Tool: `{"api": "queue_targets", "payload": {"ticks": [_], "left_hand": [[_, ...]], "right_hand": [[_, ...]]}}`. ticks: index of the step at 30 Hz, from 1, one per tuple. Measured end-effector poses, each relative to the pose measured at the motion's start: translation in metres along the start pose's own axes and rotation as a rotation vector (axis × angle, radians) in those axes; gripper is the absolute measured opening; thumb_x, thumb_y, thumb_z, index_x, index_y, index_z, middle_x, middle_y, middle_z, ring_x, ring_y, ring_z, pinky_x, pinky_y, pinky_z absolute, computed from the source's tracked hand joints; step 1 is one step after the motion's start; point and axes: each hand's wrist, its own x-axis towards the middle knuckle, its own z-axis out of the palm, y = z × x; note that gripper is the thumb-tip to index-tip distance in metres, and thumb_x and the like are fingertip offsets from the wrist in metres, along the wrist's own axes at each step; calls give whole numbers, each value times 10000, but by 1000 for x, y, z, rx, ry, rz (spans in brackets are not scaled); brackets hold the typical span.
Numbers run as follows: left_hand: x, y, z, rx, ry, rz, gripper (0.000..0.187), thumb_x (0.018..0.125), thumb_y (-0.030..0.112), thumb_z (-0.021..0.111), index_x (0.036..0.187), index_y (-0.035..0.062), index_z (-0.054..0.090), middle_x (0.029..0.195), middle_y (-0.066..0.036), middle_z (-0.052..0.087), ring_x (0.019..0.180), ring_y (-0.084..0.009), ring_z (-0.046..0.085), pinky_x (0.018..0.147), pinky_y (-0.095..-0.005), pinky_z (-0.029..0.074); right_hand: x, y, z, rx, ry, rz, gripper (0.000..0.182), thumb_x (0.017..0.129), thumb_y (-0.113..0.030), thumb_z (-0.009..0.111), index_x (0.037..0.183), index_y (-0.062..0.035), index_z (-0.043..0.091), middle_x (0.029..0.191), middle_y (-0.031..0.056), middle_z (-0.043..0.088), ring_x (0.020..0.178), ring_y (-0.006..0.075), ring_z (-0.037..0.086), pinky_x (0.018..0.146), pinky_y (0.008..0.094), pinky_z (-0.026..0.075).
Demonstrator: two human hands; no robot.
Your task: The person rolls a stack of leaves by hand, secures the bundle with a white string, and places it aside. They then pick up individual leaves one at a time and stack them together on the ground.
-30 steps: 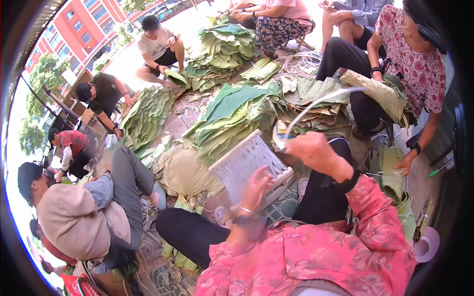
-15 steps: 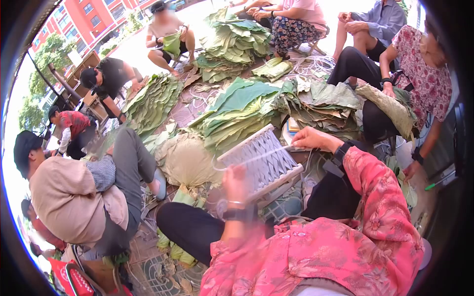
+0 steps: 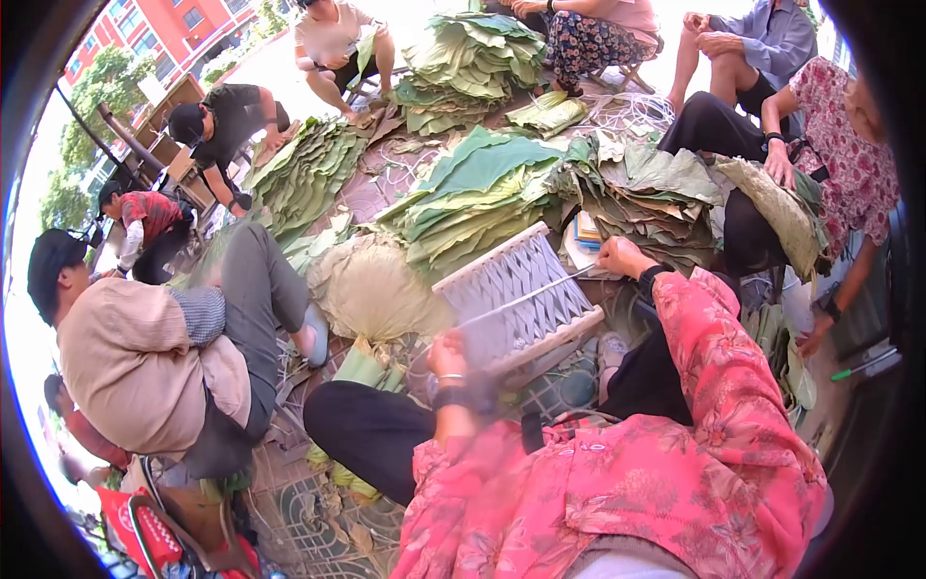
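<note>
A white cord (image 3: 526,297) runs stretched in a straight line between my two hands, above a small folding stool (image 3: 531,280) with a woven white seat and pale wooden bars. My left hand (image 3: 447,352) is closed around one end of the cord, near the stool's lower left corner. Past the stool's right side, my right hand (image 3: 625,257) pinches the other end. Behind my right hand lie a few small blue and yellow items (image 3: 586,230) and the stacked dry leaves (image 3: 646,198).
Large piles of green leaves (image 3: 473,198) lie ahead, with a round pale leaf bundle (image 3: 371,285) left of the stool. A person in a beige top (image 3: 125,367) sits close on my left. Another in a patterned top (image 3: 849,145) sits at right, holding leaves. Loose white cords (image 3: 627,111) lie farther back.
My left hand has moved left and toward me, away from my right hand, so the cord spans a longer line. The whole view has shifted slightly.
</note>
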Motion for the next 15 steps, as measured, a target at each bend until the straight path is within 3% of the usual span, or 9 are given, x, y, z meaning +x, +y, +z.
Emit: {"api": "queue_targets", "payload": {"ticks": [5, 8, 10, 12, 14, 15], "left_hand": [[-14, 2, 15, 34, 67, 136, 194, 869, 147, 486, 1003, 12, 444, 954, -144, 573, 798, -213, 598, 613, -285, 465], [-23, 11, 30, 119, 67, 154, 344, 852, 197, 544, 1126, 34, 414, 1102, -134, 525, 964, -250, 564, 688, -318, 463], [-42, 17, 48, 36, 130, 92, 380, 838, 162, 550, 1140, 2, 384, 1075, -167, 515, 996, -255, 525, 759, -336, 438], [-45, 11, 60, 147, 241, 219, 460, 824, 158, 562, 1188, -20, 345, 1104, -189, 485, 1047, -268, 478, 834, -351, 403], [-29, -4, 58, 454, 399, 540, 585, 808, 186, 578, 1272, -31, 296, 1189, -201, 436, 1115, -288, 424, 913, -363, 356], [-19, -9, 48, 601, 258, 713, 678, 793, 231, 575, 1326, -36, 250, 1302, -213, 351, 1162, -340, 390, 976, -368, 307]], "right_hand": [[4, 5, 7, -11, -22, 20, 229, 649, -266, 693, 792, -87, 690, 805, 151, 645, 801, 288, 622, 727, 373, 480], [4, 2, 6, -55, -100, 2, 271, 672, -292, 667, 835, -77, 677, 833, 154, 642, 834, 292, 614, 739, 380, 474], [5, -3, 4, -94, -161, -11, 285, 684, -301, 652, 851, -70, 668, 850, 158, 638, 855, 289, 609, 747, 381, 471], [10, 0, 7, -167, -232, -36, 310, 679, -309, 642, 883, -77, 654, 879, 152, 636, 875, 295, 604, 754, 384, 469], [10, -2, 10, -242, -257, -28, 312, 667, -303, 650, 885, -80, 651, 892, 147, 636, 871, 301, 604, 750, 387, 470], [15, 1, 12, -271, -311, -35, 372, 639, -316, 676, 938, -97, 646, 931, 139, 634, 893, 301, 599, 756, 384, 472]]}}
